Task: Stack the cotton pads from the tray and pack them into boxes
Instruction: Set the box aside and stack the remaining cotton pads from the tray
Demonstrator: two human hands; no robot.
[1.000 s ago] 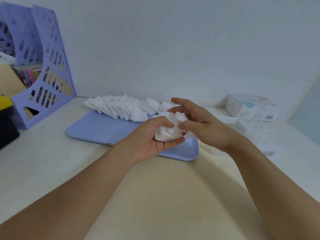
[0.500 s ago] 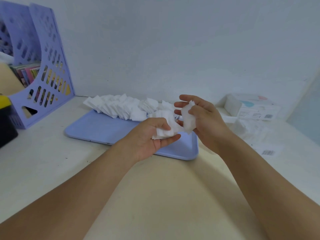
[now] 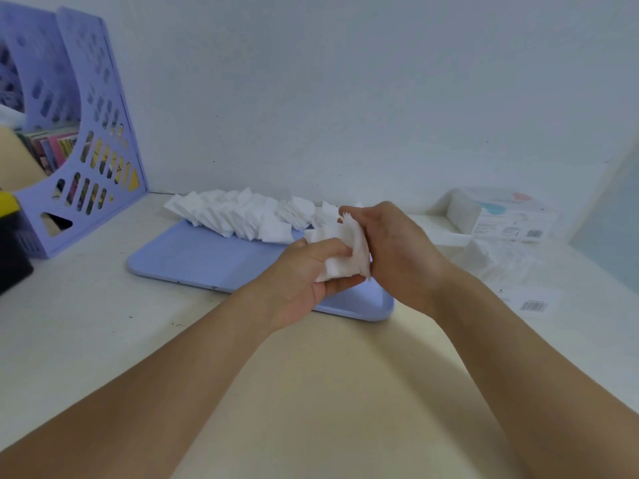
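A light blue tray lies on the white table, with several loose white cotton pads in a row along its far edge. Above the tray's right end my left hand grips a small stack of cotton pads between thumb and fingers. My right hand presses against the stack's right side, fingers curled round its top. A white cotton pad box with blue and pink print lies at the far right by the wall.
A purple perforated file holder with books stands at the far left. A black and yellow object sits at the left edge. Crumpled clear plastic wrap and a barcode label lie right of the tray.
My right hand lifted a pad away from the stack, then brought it back against the stack's right side. The left hand kept its hold and shifted slightly right.
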